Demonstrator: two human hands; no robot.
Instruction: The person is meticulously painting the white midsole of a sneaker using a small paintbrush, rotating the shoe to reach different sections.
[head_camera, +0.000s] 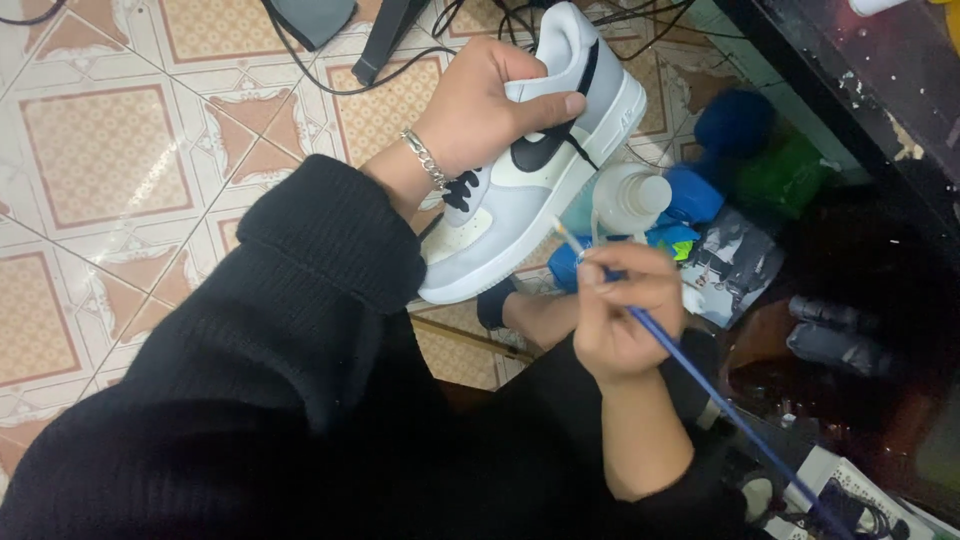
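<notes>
My left hand (480, 105) grips a white and grey sneaker (545, 190) with a black side mark and black laces, holding it up over the tiled floor with the thumb across its side. A silver chain bracelet (425, 155) hangs on that wrist. My right hand (625, 305) pinches a thin blue-handled paintbrush (700, 375); its pale tip points up toward the shoe's sole edge, just short of it. Black sleeves cover both arms.
A small white-capped plastic bottle (630, 198) stands beside blue and green containers (735, 125) on the right. Black cables (330, 85) cross the patterned floor tiles (100, 150) at the top. A dark table edge (850, 80) runs down the right. Printed paper (735, 262) lies below the bottles.
</notes>
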